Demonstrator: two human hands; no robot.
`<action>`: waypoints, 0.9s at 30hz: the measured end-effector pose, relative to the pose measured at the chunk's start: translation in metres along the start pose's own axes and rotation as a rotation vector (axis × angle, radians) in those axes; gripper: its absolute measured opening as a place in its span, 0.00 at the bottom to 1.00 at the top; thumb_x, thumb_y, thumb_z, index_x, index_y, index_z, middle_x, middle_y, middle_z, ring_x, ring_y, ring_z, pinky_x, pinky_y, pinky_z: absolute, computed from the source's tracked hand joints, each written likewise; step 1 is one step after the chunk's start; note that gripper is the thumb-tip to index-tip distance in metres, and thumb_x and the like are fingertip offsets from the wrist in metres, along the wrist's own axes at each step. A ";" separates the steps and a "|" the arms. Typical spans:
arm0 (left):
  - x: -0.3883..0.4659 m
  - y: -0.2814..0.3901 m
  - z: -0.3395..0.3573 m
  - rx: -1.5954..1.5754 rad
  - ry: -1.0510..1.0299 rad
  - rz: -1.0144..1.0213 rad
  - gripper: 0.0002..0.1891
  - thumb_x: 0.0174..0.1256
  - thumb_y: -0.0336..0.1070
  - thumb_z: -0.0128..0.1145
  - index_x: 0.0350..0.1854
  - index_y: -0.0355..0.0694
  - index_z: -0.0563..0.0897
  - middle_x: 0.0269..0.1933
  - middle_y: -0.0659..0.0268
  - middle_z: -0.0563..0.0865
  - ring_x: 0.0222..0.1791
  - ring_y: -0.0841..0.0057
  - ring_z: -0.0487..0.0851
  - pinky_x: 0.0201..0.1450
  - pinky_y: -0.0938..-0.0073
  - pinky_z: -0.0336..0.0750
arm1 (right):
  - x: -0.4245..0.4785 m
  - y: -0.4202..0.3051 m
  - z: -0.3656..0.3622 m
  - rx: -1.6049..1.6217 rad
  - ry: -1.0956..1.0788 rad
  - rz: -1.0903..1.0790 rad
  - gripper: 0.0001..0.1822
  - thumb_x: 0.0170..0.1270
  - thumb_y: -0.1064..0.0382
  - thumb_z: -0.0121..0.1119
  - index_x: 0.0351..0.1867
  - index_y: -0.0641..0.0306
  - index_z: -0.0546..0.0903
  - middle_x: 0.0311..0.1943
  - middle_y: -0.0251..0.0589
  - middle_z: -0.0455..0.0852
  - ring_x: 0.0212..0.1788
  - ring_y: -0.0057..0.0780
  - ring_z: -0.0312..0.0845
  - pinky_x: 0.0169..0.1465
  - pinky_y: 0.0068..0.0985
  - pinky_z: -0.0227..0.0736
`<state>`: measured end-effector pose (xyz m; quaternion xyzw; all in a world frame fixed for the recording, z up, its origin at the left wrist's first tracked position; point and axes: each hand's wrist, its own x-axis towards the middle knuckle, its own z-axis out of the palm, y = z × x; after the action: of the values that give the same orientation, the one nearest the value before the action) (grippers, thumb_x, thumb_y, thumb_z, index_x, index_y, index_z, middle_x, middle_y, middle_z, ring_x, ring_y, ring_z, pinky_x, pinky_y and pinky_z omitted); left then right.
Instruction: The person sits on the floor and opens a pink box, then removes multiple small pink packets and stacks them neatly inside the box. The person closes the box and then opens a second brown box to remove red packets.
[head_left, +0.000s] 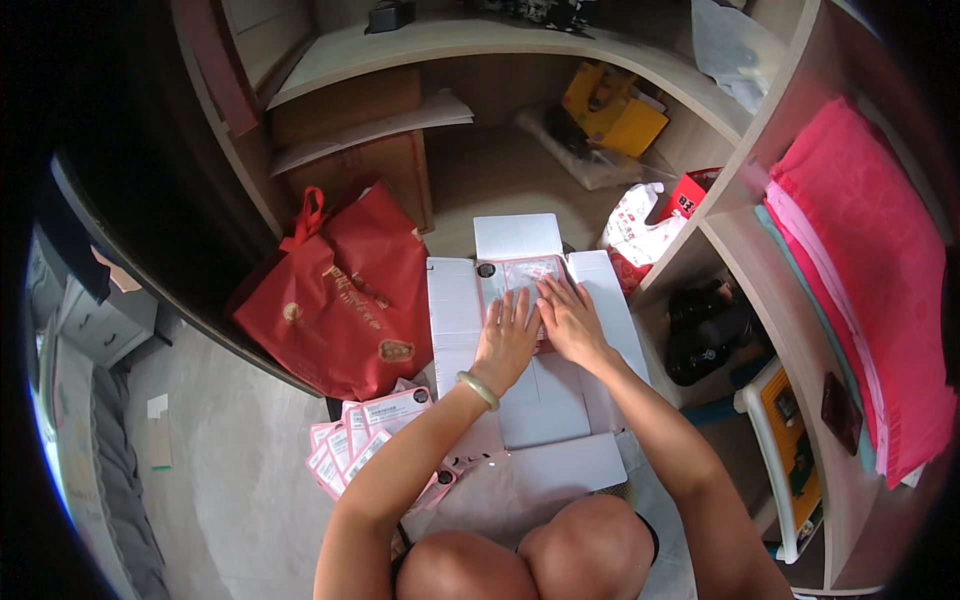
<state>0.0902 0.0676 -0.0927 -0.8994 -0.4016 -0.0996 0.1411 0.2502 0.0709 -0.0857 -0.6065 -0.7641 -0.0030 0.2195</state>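
A white cardboard box (547, 405) stands before my knees with its flaps folded outward. A pink-edged flat packet (491, 281) lies in its far half, over what looks like a stack of the same. My left hand (507, 337), with a pale bangle (478, 390) at the wrist, rests palm down on the packet's near left part. Beside it, my right hand (571, 319) lies palm down on the right part. The hands almost meet at the fingers, and neither grips anything. Several more pink-and-white packets (394, 412) lie fanned out left of the box.
A red bag (352, 307) with gold print leans left of the box. Wooden shelves (480, 49) curve around the far side. White plastic bag (637, 225) sits at far right. Pink folded textiles (862, 285) and a dark phone-like object (841, 412) are on the right shelf.
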 end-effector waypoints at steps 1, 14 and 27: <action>-0.002 -0.005 -0.003 -0.004 -0.024 0.015 0.29 0.68 0.41 0.51 0.70 0.36 0.64 0.72 0.48 0.63 0.73 0.53 0.63 0.73 0.54 0.57 | 0.000 0.000 0.002 0.037 -0.024 0.015 0.22 0.74 0.57 0.45 0.63 0.66 0.73 0.65 0.49 0.72 0.73 0.47 0.57 0.72 0.42 0.54; -0.199 -0.132 -0.042 -0.455 0.008 -0.674 0.15 0.64 0.44 0.62 0.31 0.35 0.81 0.20 0.56 0.81 0.21 0.59 0.82 0.25 0.65 0.73 | 0.031 -0.149 -0.040 0.717 0.137 -0.282 0.12 0.64 0.73 0.54 0.49 0.67 0.78 0.47 0.50 0.80 0.52 0.50 0.77 0.56 0.36 0.72; -0.284 -0.089 -0.086 -1.129 0.201 -1.088 0.19 0.65 0.39 0.63 0.53 0.32 0.78 0.38 0.60 0.86 0.42 0.71 0.84 0.47 0.72 0.77 | -0.040 -0.216 -0.013 0.953 -0.403 -0.389 0.30 0.64 0.56 0.64 0.63 0.66 0.69 0.59 0.53 0.73 0.62 0.49 0.69 0.64 0.38 0.65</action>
<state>-0.1692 -0.1018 -0.0795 -0.4991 -0.6590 -0.4241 -0.3698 0.0604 -0.0266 -0.0309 -0.2765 -0.8058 0.4188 0.3145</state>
